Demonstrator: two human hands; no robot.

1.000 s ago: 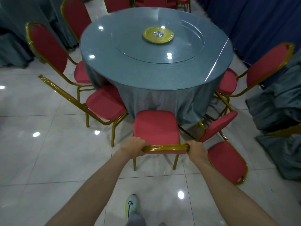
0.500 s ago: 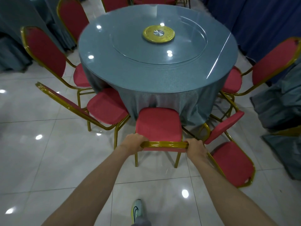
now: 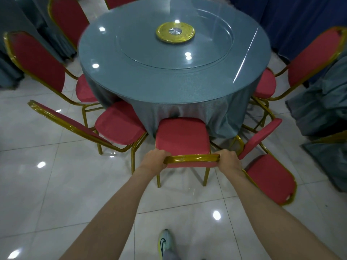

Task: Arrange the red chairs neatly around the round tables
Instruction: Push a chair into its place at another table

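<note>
Left hand (image 3: 154,160) and right hand (image 3: 229,160) each curl tightly around the gold top rail of a red chair (image 3: 182,136), its seat touching the round table's (image 3: 169,87) near-edge cloth.

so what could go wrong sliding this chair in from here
The chair, gripped by left hand and right hand, has its seat front at the tablecloth; pushing further could bunch or drag it. The turned chair sits close beside the right hand, so knuckles or frames might knock.
</note>
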